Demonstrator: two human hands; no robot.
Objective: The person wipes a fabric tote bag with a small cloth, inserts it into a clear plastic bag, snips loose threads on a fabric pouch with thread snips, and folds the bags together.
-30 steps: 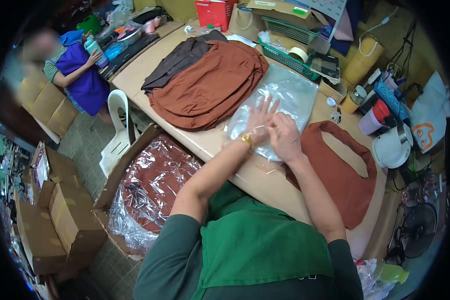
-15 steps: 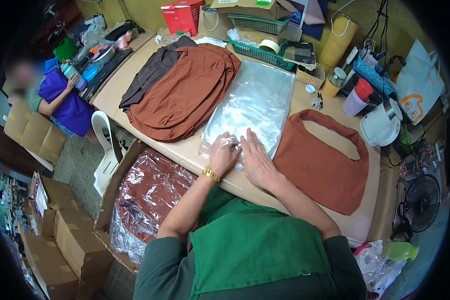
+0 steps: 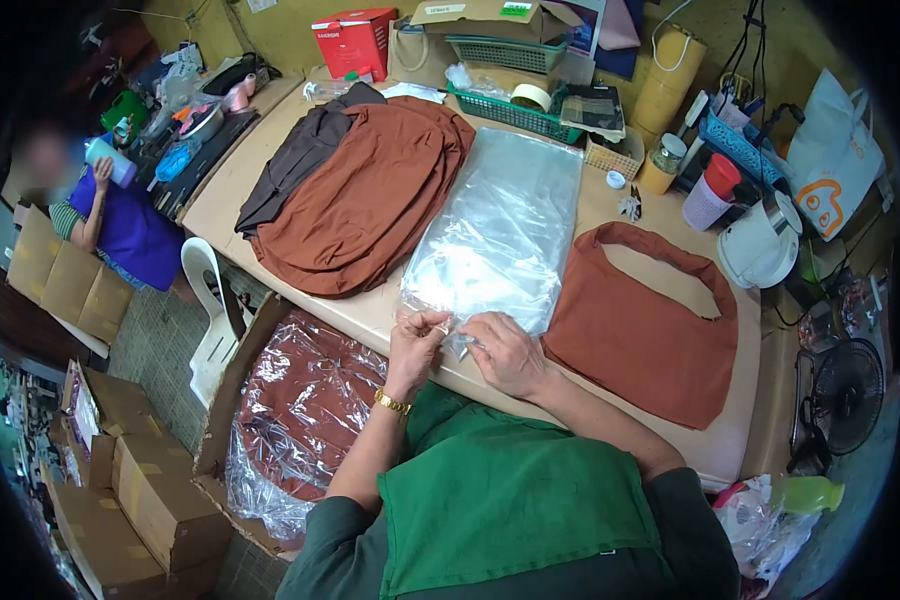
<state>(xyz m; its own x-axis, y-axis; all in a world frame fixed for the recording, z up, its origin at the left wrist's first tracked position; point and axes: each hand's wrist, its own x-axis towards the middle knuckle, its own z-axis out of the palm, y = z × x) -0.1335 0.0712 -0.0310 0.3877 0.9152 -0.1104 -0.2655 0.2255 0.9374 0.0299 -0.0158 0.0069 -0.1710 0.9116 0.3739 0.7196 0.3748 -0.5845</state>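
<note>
A stack of clear plastic bags [image 3: 510, 215] lies flat on the table [image 3: 210, 205] in front of me. At its near edge my left hand [image 3: 417, 345], with a gold bracelet at the wrist, pinches the rim of a plastic bag. Close beside it my right hand [image 3: 507, 352] is curled, its thumb and fingers closed on the same near edge. A rust-brown cloth bag [image 3: 640, 355] with a wide shoulder loop lies flat to the right of the plastic. On the left is a pile of rust-brown cloth bags [image 3: 370, 200], with dark grey cloth [image 3: 295, 160] at its far side.
A carton [image 3: 213, 425] of plastic-wrapped brown cloth stands below the table's left side, near a white chair [image 3: 210, 330]. Green baskets [image 3: 515, 115], a jar [image 3: 665, 160] and cups line the back. Another person in a purple apron [image 3: 145, 225] holds a bottle at left.
Both hands have drawn back slightly toward me at the plastic's near edge. My right hand, flat with fingers extended before, is now curled. The other person has raised the bottle.
</note>
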